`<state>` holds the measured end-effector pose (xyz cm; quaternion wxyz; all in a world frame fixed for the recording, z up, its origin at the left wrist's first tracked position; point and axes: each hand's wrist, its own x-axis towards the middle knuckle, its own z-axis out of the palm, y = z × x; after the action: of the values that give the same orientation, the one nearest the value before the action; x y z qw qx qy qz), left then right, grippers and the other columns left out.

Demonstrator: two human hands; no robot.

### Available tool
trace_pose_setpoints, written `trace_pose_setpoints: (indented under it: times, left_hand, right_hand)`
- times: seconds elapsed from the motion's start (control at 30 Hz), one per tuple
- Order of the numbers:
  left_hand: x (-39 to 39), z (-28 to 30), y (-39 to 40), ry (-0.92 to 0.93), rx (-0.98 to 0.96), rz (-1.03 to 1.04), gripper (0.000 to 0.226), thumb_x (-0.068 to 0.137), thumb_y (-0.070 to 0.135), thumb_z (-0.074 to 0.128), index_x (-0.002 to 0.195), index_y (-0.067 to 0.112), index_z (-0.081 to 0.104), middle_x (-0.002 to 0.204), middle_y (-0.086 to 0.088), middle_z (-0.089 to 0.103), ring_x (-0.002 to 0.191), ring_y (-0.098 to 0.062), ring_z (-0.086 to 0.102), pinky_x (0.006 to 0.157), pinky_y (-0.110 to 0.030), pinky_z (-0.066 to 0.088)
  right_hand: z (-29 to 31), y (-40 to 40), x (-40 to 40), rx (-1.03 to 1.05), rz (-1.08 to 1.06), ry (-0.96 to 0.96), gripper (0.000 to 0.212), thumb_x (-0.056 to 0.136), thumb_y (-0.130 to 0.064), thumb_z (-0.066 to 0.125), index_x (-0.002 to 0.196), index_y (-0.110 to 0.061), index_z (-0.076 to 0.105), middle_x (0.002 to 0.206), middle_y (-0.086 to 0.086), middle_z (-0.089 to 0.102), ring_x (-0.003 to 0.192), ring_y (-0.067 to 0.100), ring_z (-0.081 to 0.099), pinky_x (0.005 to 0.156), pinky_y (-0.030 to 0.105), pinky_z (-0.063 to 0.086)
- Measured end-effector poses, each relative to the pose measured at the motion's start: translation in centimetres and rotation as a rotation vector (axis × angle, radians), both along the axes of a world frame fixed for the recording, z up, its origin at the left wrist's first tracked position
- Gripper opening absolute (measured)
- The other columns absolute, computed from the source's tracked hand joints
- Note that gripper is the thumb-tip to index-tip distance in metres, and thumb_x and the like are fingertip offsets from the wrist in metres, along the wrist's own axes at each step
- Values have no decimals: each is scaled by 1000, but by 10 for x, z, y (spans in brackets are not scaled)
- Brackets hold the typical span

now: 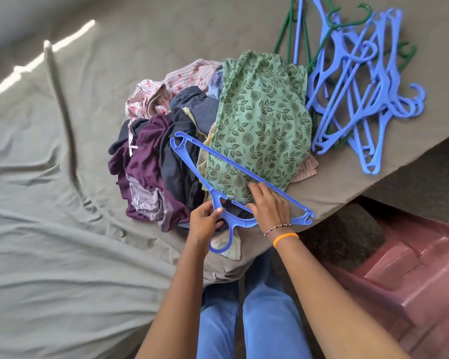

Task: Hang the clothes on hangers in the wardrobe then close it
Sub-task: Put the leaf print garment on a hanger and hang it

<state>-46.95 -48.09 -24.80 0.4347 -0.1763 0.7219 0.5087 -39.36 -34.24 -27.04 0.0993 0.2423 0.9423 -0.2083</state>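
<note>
Clothes in a crumpled pile (166, 141) are heaped near the corner of a bed covered with a grey-green sheet (49, 203), purple and dark garments lying to the left. A blue plastic hanger (233, 174) is laid slantwise over the pile, and its neck is pinched by the left hand (205, 224). The right hand (268, 206) is pressed with fairly straight fingers on a green leaf-printed garment (259, 120). Farther right, a heap of blue and green plastic hangers (358, 86) is spread on the sheet.
</note>
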Motion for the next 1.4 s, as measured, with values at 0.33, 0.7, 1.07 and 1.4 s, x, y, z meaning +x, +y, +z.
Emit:
trace_pose_setpoints:
  times: [0.33,0.7,1.07,1.4]
  left_hand:
    - [4,-8,6,87,-99,-72,19,92,7,58,81,19,64,87,-7,59,79,-18,62,68,-28,57]
    - [-4,22,37,644,-362,-66,82,67,7,75,137,19,34,125,-7,40,107,-17,41,92,-35,37]
    - [-65,45,0,1208,-108,-1003,45,67,-4,70,108,13,63,112,-1,67,122,-16,48,115,-38,16]
    - [-87,112,15,1170,-215,-882,43,77,53,46,84,22,75,63,5,52,72,-14,39,71,-31,20]
  right_hand:
    - [27,8,-3,-214,-396,456,30,96,-20,32,88,-2,55,77,5,52,65,23,45,58,22,21]
    - [73,25,-21,-426,-183,184,51,76,-53,65,91,-16,33,77,-8,41,70,18,40,61,33,30]
    - [78,41,13,91,-264,102,41,48,17,63,81,-7,71,78,10,67,88,35,57,75,39,45]
    - [140,102,-14,-593,-124,-506,35,86,-3,53,120,-7,60,105,7,63,83,15,55,60,18,42]
